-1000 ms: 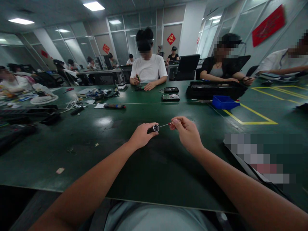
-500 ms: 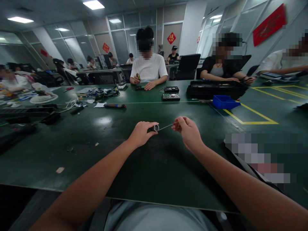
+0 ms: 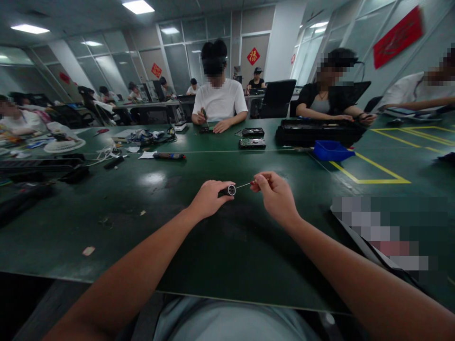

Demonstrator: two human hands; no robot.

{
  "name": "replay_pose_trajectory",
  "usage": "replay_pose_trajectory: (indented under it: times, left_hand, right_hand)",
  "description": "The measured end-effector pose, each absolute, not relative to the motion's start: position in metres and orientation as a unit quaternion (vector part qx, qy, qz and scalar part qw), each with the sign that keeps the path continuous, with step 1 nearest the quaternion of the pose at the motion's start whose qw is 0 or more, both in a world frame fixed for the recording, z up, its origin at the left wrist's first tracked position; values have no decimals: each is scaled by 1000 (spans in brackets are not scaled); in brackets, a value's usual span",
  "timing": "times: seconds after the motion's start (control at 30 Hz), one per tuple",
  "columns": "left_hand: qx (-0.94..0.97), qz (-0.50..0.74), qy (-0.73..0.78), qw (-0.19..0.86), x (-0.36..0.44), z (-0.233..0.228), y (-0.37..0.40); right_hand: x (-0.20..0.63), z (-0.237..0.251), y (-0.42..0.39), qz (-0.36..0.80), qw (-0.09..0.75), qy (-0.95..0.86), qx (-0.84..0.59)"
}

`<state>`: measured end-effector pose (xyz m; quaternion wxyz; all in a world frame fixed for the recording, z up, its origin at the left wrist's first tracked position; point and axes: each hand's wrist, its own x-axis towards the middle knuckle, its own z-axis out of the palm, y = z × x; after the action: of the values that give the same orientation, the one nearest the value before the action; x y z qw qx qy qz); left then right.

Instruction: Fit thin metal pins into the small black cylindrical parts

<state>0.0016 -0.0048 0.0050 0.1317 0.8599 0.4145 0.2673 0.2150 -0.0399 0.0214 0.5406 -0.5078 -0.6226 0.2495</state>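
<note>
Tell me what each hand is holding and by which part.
Left hand grips a small dark cylinder by its body; right hand pinches a thin screwdriver by its red handle.

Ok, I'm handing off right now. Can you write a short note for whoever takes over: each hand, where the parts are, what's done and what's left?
Left hand: shut on a small dark cylinder, its round silver end facing right, held just above the green table.
Right hand: pinching a thin screwdriver by its red handle end, the tip at the cylinder's silver end.
Nearby: blue bin far right; two hard drives across the table, by a person in a white shirt.
Done: tool and part are brought together.
Left: whether the tip is seated is too small to tell; check before turning.
</note>
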Motion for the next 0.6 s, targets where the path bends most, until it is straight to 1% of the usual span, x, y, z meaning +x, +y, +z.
replay_pose_trajectory:
  times: [0.13,0.27,0.47,0.6]
  left_hand:
    - [861,265,413,130,2,4,-5]
    - [861,264,415,130,2,4,-6]
    - [863,265,408,135,2,4,-6]
    - [864,260,411,132,2,5,-7]
  right_hand:
    - [216,27,-44,178,488,-645,-561]
    - [217,27,-46,129,474,-660,-568]
    - [217,26,-46,123,469,-679,-552]
    - [218,27,-46,147,466,-704,-516]
